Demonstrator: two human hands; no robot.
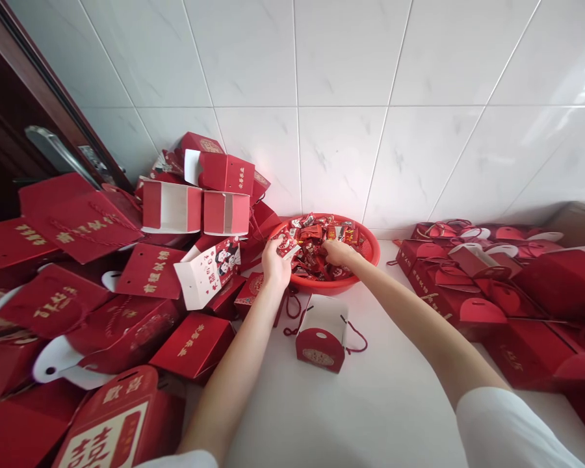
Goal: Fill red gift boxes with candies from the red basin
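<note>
The left hand (275,261) grasps at least one shiny wrapped packet (286,244) at the left rim of the red plastic basket (372,255). The right hand (340,252) dips its fingers among the loose red packets (312,231) filling that basket, directly below it; its fingertips are buried, so I cannot tell whether they pinch anything.

The likeliest slip is at the left hand: the slick wrapping, held near the rim, could slide out and drop outside the basket. Under the right hand, the packets lie heaped close to the rim, so a brisk scoop could push some over the edge onto the desk (370,409).

Nearer the body than both hands, between the forearms, a small box (320,351) stands with its dark red cord (358,344) looped out to the side. A low sweep of the right forearm could catch that loop and tip the box. Left of the left hand, a pile of red boxes (192,346) leans at many angles beside the forearm; a nudge from the elbow could make it slide toward the basket.
</note>
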